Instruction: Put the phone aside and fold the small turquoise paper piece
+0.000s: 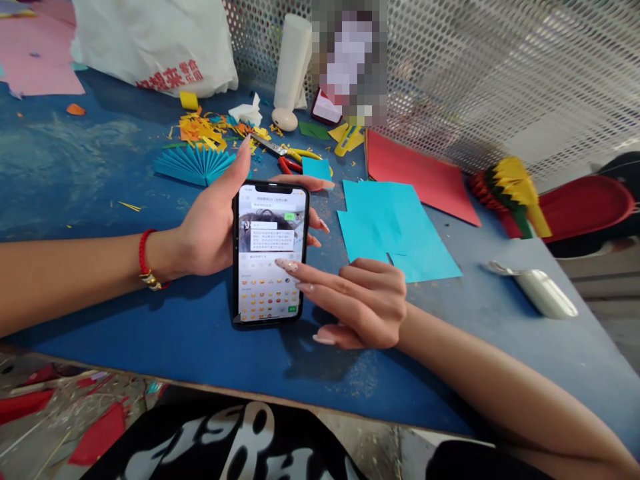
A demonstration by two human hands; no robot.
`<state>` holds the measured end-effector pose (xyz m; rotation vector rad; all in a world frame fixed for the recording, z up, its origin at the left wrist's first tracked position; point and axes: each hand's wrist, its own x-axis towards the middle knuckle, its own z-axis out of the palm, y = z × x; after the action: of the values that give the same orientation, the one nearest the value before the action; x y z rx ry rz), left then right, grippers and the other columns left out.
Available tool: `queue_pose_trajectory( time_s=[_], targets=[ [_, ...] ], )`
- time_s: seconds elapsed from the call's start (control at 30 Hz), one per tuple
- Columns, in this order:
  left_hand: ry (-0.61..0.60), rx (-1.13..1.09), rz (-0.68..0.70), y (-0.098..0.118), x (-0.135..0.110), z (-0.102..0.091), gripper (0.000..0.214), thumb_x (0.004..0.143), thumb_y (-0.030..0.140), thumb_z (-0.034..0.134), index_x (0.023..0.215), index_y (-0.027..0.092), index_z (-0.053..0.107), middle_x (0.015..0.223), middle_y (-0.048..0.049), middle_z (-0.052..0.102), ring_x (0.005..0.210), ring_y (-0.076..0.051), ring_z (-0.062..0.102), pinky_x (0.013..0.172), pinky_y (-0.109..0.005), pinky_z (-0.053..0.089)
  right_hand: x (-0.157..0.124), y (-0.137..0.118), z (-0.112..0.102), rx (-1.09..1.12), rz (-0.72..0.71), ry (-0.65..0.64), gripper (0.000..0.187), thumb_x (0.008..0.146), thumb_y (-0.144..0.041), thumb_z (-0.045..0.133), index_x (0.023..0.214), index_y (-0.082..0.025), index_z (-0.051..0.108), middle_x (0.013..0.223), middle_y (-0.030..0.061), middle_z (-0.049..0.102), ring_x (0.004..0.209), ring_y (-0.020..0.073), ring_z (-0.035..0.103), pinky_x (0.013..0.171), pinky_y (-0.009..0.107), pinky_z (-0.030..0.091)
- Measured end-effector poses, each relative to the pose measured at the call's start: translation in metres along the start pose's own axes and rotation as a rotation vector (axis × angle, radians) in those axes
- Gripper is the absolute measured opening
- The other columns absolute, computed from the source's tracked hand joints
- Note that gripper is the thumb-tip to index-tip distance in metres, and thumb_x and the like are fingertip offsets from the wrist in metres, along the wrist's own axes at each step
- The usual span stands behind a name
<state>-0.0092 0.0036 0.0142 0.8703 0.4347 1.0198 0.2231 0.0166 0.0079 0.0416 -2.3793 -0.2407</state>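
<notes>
My left hand (210, 230) grips a black smartphone (269, 253) from behind, thumb up along its left edge and fingertips curling round its right edge. The lit screen shows a chat and an emoji keyboard. My right hand (360, 300) hovers at the phone's right side, index finger stretched out and touching the screen above the emoji rows, the other fingers curled in. A red bracelet is on my left wrist. Both forearms rest over the blue table (100, 167).
Cyan paper sheets (390, 227) and a red sheet (420, 173) lie right of the phone. Behind it are a folded cyan fan (195, 163), scissors (287, 153), paper scraps, a white roll (293, 63) and a white plastic bag (155, 40). A white object (543, 290) lies at right.
</notes>
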Motion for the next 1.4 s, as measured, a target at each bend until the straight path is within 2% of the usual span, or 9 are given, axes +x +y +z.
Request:
queue_pose_trajectory(
  time_s=[0.1,0.23,0.37,0.57,0.73,0.83,1.03,1.23,1.4],
  targets=[
    [-0.005,-0.028,-0.006,0.0,0.0,-0.002,0.059,0.106,0.063,0.046,0.129,0.013,0.068,0.103,-0.0118,0.081,0.094,-0.028,0.079,0.085,-0.04,0.063,-0.001,0.002,-0.003,0.04,-0.009,0.002,0.044,0.112,-0.041,0.043,0.096,-0.011,0.07,0.107,0.0142,0.083,0.048,0.0084,0.05,0.043,0.027,0.036],
    [0.011,-0.029,0.012,0.001,0.0,-0.001,0.058,0.107,0.06,0.045,0.127,0.011,0.067,0.1,-0.0122,0.081,0.091,-0.028,0.079,0.085,-0.04,0.062,0.0,0.005,0.0,0.13,-0.144,0.041,0.043,0.111,-0.032,0.044,0.082,-0.014,0.071,0.101,0.0076,0.085,0.045,0.0055,0.045,0.041,0.026,0.03],
    [0.017,-0.019,0.022,0.001,0.0,0.002,0.056,0.109,0.057,0.04,0.126,0.01,0.065,0.098,-0.0122,0.08,0.09,-0.028,0.079,0.085,-0.04,0.061,0.0,0.006,0.005,0.126,-0.149,0.061,0.047,0.111,-0.032,0.042,0.078,-0.017,0.071,0.098,0.0047,0.085,0.042,0.0055,0.043,0.039,0.027,0.028],
    [0.04,-0.028,0.009,0.003,0.0,0.002,0.061,0.109,0.052,0.033,0.134,0.005,0.063,0.097,-0.0114,0.08,0.089,-0.026,0.079,0.086,-0.04,0.06,-0.005,0.003,0.004,0.167,-0.211,0.122,0.047,0.11,-0.032,0.043,0.075,-0.021,0.071,0.096,0.0015,0.085,0.043,0.006,0.047,0.041,0.025,0.034],
    [-0.012,-0.113,0.004,0.001,-0.001,-0.005,0.057,0.106,0.048,0.039,0.136,0.007,0.065,0.103,-0.0123,0.08,0.093,-0.028,0.078,0.089,-0.041,0.06,-0.008,0.003,0.003,0.204,-0.221,0.11,0.047,0.109,-0.032,0.044,0.074,-0.019,0.072,0.097,0.0058,0.085,0.046,0.0074,0.048,0.042,0.025,0.037],
    [-0.012,-0.111,0.003,0.001,-0.002,-0.006,0.06,0.105,0.049,0.041,0.142,0.006,0.061,0.104,-0.0132,0.08,0.095,-0.029,0.078,0.09,-0.043,0.058,-0.008,0.002,0.004,0.216,-0.224,0.109,0.044,0.108,-0.033,0.046,0.075,-0.019,0.071,0.1,0.0068,0.085,0.047,0.0076,0.048,0.044,0.026,0.038],
    [0.001,-0.065,-0.008,0.001,-0.002,-0.004,0.062,0.101,0.059,0.048,0.132,0.009,0.068,0.108,-0.0114,0.082,0.096,-0.028,0.079,0.09,-0.04,0.059,-0.005,0.001,0.007,0.152,-0.247,0.174,0.04,0.105,-0.04,0.05,0.073,-0.022,0.065,0.105,0.003,0.085,0.045,0.0064,0.037,0.043,0.023,0.035],
    [-0.084,-0.062,0.009,-0.001,-0.004,-0.01,0.066,0.082,0.026,0.059,0.144,0.007,0.059,0.122,-0.014,0.079,0.105,-0.03,0.078,0.095,-0.041,0.059,-0.007,0.002,0.009,0.143,-0.233,0.175,0.043,0.108,-0.04,0.046,0.079,-0.019,0.071,0.11,0.0083,0.084,0.048,0.0065,0.049,0.042,0.025,0.034],
    [-0.043,-0.073,0.013,-0.001,-0.004,-0.01,0.071,0.077,0.017,0.053,0.147,0.006,0.055,0.118,-0.0126,0.079,0.103,-0.031,0.078,0.093,-0.044,0.059,-0.009,0.003,0.009,0.147,-0.247,0.172,0.042,0.106,-0.043,0.05,0.079,-0.019,0.073,0.113,0.0098,0.083,0.054,0.008,0.055,0.044,0.026,0.035]
  ],
)
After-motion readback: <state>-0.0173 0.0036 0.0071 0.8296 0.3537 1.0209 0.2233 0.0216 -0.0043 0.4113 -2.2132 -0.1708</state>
